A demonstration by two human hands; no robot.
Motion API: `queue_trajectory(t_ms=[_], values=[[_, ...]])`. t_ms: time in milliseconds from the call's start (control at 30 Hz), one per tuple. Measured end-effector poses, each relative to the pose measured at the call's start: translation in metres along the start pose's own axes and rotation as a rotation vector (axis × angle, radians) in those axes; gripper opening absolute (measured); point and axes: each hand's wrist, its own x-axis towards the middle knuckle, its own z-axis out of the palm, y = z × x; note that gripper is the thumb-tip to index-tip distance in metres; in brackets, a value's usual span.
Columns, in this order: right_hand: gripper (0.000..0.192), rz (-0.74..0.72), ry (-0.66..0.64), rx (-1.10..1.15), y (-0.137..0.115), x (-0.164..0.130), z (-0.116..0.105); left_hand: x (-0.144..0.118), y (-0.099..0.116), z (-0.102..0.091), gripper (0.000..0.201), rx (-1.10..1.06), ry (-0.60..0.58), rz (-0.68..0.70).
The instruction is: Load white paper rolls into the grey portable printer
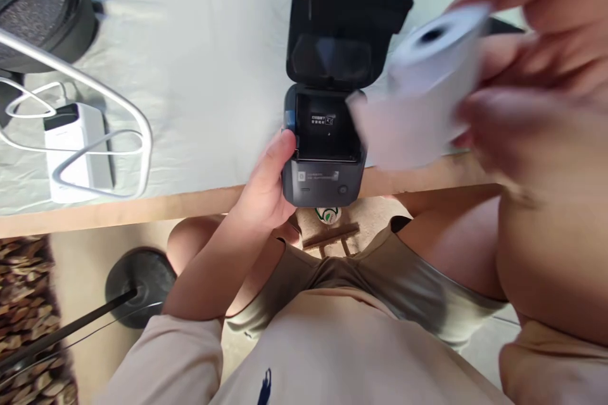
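A small dark label printer sits at the table's front edge, its lid tipped back and its inner bay bare. My left hand grips the printer's left side, thumb over the rim. To the right, my right hand holds a white paper roll up close to the camera, with a loose end of paper hanging toward the printer. Both the roll and the fingers around it are blurred by motion. Behind the roll, part of a dark object shows; I cannot make out what it is.
On the table's left lies a white charger block with looped white cables. A black bag-like object stands behind it. The wooden table edge runs across. Below are a black round stand base and a can.
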Motion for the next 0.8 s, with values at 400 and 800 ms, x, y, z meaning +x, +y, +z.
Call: queue_trajectory(t_ms=[400,800], values=[[0.040,-0.218,-0.050,-0.297,0.075,-0.006,0.005,0.001,0.002,0.006,0.044,-0.089,0.038,-0.072],[0.033,-0.258,0.194,-0.541,0.056,0.025,-0.018,-0.005,0.009,0.008,0.061,-0.003,0.024,-0.074]])
